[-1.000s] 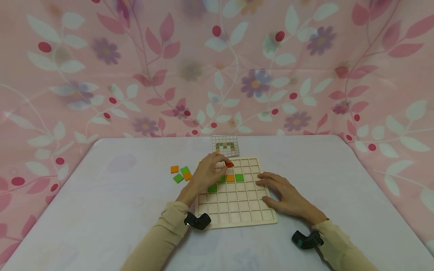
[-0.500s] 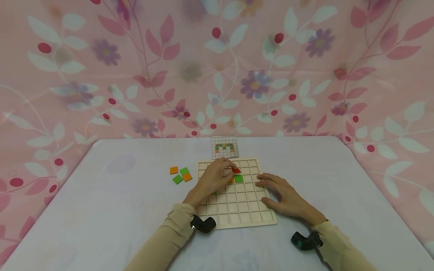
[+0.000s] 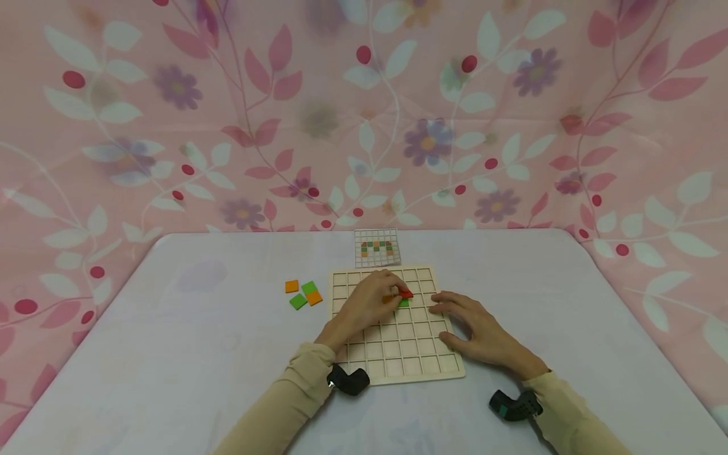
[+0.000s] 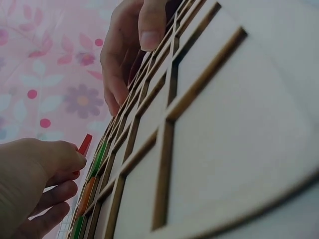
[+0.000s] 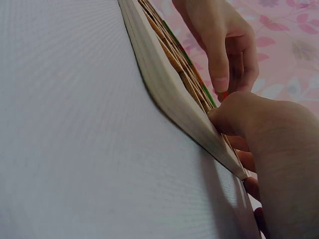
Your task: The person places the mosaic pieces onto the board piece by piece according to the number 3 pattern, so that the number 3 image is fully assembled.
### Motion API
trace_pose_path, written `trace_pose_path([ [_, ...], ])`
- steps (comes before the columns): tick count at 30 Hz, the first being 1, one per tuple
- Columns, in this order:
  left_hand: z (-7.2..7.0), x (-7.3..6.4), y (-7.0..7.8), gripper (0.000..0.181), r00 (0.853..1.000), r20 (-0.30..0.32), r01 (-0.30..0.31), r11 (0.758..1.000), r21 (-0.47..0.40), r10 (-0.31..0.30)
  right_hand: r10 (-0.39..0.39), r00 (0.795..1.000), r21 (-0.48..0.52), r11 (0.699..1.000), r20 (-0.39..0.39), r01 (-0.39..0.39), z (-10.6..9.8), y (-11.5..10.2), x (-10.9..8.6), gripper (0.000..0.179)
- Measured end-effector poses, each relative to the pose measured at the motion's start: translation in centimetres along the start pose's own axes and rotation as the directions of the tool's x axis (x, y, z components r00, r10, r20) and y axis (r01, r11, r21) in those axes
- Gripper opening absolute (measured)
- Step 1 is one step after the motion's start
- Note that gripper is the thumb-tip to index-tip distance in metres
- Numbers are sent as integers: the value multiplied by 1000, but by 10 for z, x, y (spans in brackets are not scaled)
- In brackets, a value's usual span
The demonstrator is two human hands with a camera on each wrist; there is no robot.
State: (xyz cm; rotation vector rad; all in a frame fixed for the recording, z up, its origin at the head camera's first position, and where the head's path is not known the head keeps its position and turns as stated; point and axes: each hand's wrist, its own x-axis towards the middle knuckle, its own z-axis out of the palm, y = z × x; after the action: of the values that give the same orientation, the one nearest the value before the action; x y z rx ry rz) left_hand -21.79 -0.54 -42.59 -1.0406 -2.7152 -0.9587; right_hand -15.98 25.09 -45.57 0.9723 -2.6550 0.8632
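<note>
- Head: left hand point(image 3: 368, 302) pinches red tile point(image 3: 406, 294) over grid board point(image 3: 409, 346); right hand point(image 3: 480, 325), fingers apart, at board's right edge. Four loose tiles point(image 3: 309, 288) left of board, unplaced. Patterned card point(image 3: 378, 248) beyond.
- Left wrist: red tile tilted, not yet seated; placed tiles point(image 4: 86, 194) green, orange, green in line.
- Right wrist: right thumb touches board. Looks partway; full placed count hidden.

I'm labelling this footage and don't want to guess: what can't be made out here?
- Head view: grid squares of the board under the left hand, hidden by it.
- All views: the red tile's full outline, partly covered by the left hand.
- Head view: exact shapes on the pattern card, too small.
- Head view: the left sleeve, cut off by the bottom edge.
</note>
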Motion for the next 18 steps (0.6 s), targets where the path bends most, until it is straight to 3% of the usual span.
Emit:
trace_pose_path([
  [18, 12, 6, 7, 17, 999, 34, -3, 1000, -5, 4, 16, 1000, 14, 1000, 8, -16, 1, 3, 0, 41],
])
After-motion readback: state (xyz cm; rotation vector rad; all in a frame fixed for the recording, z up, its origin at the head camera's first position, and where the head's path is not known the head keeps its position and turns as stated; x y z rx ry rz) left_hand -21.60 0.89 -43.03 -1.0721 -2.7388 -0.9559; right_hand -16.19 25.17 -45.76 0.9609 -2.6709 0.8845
